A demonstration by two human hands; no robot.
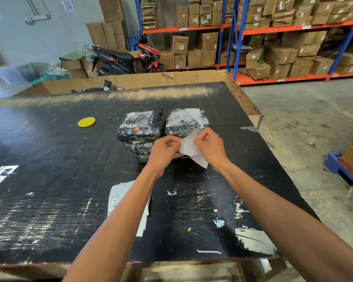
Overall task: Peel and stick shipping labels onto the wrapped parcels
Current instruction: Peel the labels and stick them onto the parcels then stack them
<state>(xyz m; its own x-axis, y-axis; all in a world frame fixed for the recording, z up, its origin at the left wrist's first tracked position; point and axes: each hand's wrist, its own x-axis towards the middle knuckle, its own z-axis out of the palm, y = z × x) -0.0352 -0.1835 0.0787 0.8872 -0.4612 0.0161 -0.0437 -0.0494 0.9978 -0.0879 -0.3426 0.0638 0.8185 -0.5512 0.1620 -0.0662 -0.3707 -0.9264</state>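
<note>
Two black wrapped parcels lie side by side mid-table: the left parcel (141,126) and the right parcel (185,122), each with white paper on top. More wrapped parcels (138,147) are stacked beneath the left one. Just in front of them both hands pinch a white shipping label (189,147). My left hand (165,149) grips its left edge and my right hand (210,147) grips its upper right part. The label's lower corner hangs down past my right wrist. A stack of printed label sheets (118,197) lies nearer me, partly hidden under my left forearm.
The black scratched table (49,180) carries a yellow round disc (86,122) at left. A cardboard bin (151,79) stands along the far edge. Shelving with cartons and a parked motorbike (130,58) are behind. A blue pallet with boxes (348,165) sits on the floor at right.
</note>
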